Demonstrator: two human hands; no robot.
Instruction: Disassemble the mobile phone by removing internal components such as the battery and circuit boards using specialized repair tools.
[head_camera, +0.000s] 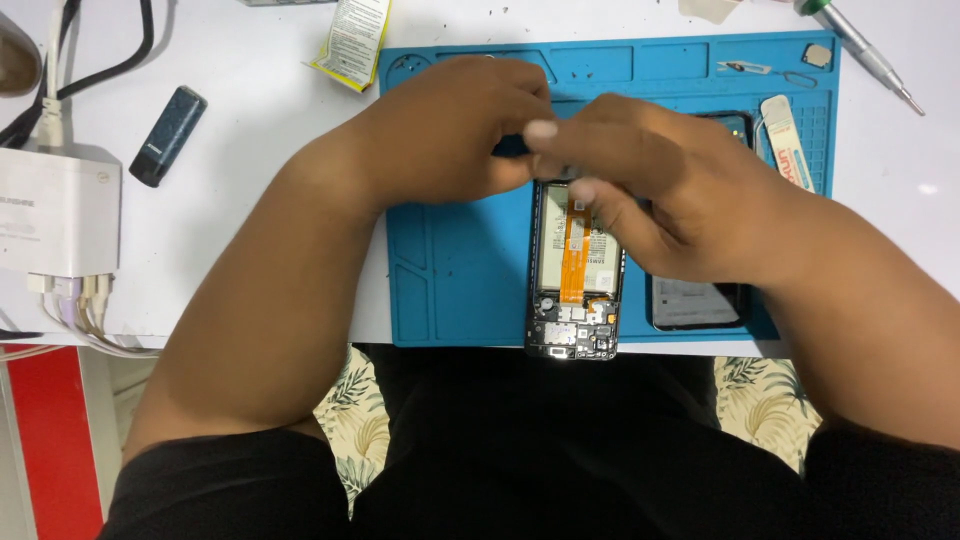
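Opened phone (572, 300) lies back-off on the blue repair mat (450, 270), lower end at the mat's near edge, w/ battery, orange flex cable (572, 255) and bare board all exposed. Both hands meet over its top end.

Left hand (450, 135) comes in from the left, fingers curled in toward the phone's top. Whether its grip is pinching sth or just bracing, can't tell; the fingertips are hidden behind the other hand. Right hand (660, 190) sits across the phone's upper right, thumb and fingers pressed together around sth small and dark at the top edge. What exactly it pinches is blurred, so can't tell that either.

Handling, as a judgement: phone is light, thin and stiff as a frame, but fragile now it's open. The flex is soft and prob tears or creases easily, the board parts are delicate, and the glass side is face down. Best held by the long side rails of the frame, not on the battery or cable. The mat looks rubbery, so it should hold the phone from sliding.

Around it: a second dark phone part (695, 300), prob the back cover or another handset, lies just right of the phone, partly under the right hand. A small white tube (787, 150) lies at the mat's right side, a screwdriver (865, 50) on the white desk (250, 200) beyond, a dark blue stick-shaped gadget (167, 135) and a white charger block (60, 210) at left.
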